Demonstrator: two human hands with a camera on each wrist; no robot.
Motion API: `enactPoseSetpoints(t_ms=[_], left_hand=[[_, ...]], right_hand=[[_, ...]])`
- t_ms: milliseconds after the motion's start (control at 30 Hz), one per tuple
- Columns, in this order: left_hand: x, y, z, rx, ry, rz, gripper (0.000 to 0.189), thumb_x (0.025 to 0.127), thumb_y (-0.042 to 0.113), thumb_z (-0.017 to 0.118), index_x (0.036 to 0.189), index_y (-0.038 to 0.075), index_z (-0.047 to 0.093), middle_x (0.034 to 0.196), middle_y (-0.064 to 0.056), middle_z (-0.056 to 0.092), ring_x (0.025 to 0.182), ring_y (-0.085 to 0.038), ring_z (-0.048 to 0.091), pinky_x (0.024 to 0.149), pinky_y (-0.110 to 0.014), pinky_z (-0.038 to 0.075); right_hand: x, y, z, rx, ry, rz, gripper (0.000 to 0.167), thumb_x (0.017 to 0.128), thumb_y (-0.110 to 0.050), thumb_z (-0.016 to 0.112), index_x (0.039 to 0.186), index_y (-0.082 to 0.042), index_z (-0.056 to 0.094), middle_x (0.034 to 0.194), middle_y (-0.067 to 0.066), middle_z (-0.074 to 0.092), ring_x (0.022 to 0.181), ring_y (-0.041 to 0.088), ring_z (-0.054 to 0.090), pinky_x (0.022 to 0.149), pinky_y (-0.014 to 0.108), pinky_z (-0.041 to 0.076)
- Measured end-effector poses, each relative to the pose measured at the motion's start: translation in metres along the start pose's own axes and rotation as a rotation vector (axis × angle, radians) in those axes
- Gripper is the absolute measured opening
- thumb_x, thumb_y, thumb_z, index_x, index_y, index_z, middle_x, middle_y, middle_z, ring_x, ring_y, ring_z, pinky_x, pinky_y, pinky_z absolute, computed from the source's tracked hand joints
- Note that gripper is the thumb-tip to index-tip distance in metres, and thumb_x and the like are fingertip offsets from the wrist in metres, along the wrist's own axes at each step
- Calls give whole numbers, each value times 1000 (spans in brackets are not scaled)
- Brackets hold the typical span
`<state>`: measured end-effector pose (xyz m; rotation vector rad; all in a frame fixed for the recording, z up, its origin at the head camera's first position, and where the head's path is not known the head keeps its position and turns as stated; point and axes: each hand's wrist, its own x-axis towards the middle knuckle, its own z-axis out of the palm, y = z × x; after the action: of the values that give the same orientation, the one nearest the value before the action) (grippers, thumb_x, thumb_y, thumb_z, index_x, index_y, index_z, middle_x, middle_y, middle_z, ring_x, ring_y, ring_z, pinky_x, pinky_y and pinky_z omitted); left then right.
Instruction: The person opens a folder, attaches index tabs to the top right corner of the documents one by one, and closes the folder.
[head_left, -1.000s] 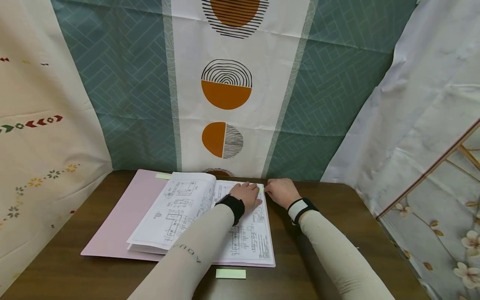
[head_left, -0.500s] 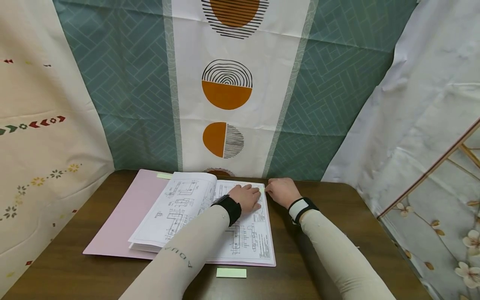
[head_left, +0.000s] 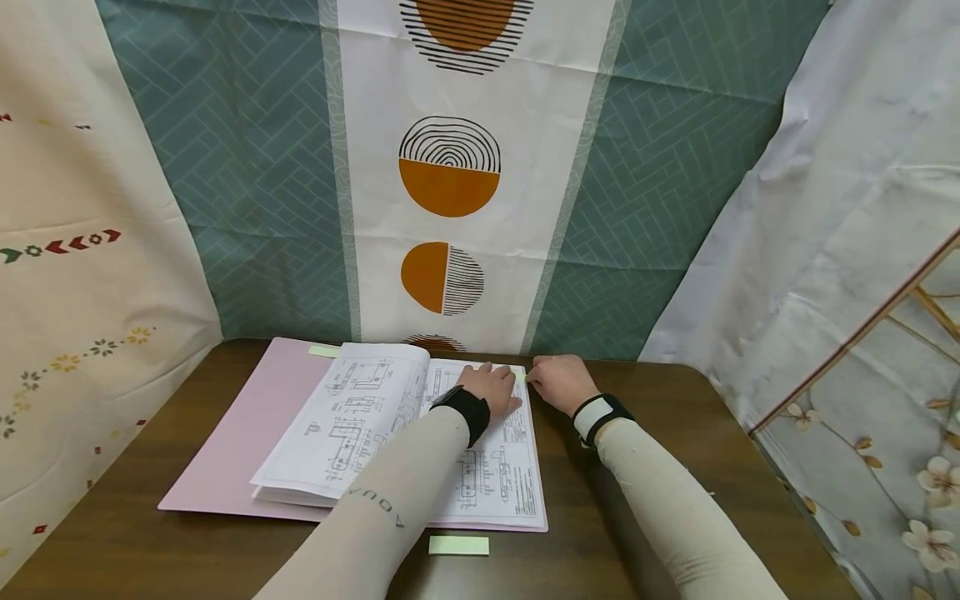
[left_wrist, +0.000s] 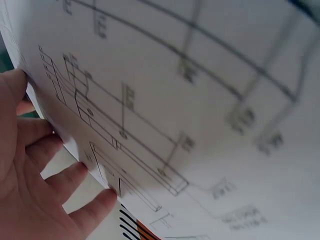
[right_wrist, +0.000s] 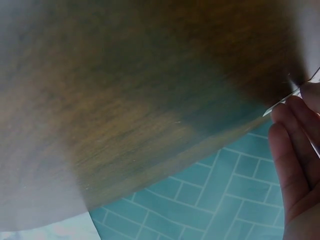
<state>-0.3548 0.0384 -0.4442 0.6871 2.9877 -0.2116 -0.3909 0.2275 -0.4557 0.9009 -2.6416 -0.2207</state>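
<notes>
A pink folder (head_left: 225,458) lies spread on the table, holding a stack of pages with technical drawings (head_left: 352,425). My left hand (head_left: 491,388) rests on the upper part of the right-hand page (head_left: 517,483), fingers spread; the left wrist view shows the hand (left_wrist: 50,170) over the printed sheet (left_wrist: 210,125). At that page's upper right edge sits a pale green sticky note (head_left: 520,377). My right hand (head_left: 564,382) pinches the note's outer end, thumb against curled fingers. In the right wrist view, a thin pale edge shows at the fingertips of this hand (right_wrist: 300,145).
A second green sticky note (head_left: 458,546) lies on the brown table (head_left: 675,467) below the folder. Another green note (head_left: 323,351) sticks to the folder's top left edge. Patterned curtains (head_left: 450,208) hang behind the table and on both sides.
My left forearm swung slightly left and then back, while the left hand stayed on the page. The right hand keeps its place at the sticky note. The head view shifted slightly.
</notes>
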Motion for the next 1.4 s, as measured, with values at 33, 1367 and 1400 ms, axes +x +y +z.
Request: enactPoseSetpoints(t_ms=[33,1367,1400], left_hand=[[0,0,1,-6,1,-6,64,115,57,50,167,21,49,172,2,46,159,-28,41,123,-55,40],[-190,-13,17,-28,266,179,51,93,53,86,118,9,78,111,-6,75,98,-26,71,75,-43,59],[-193,-13,17,-39,261,182,52,93,53,86,119,9,78,112,-6,75,99,-26,71,76,-43,59]], right_hand=[[0,0,0,0,0,0,12,99,-11,83,100,-21,89,76,-3,62,66,16,63,63,39,55],[-93,-84,-55,175,-120,-22,18,98,-26,87,115,-19,86,111,-1,78,93,16,70,85,34,62],[-95,-87,-56,180,-122,-22,18,99,-26,87,115,-19,86,112,0,78,94,16,71,86,35,62]])
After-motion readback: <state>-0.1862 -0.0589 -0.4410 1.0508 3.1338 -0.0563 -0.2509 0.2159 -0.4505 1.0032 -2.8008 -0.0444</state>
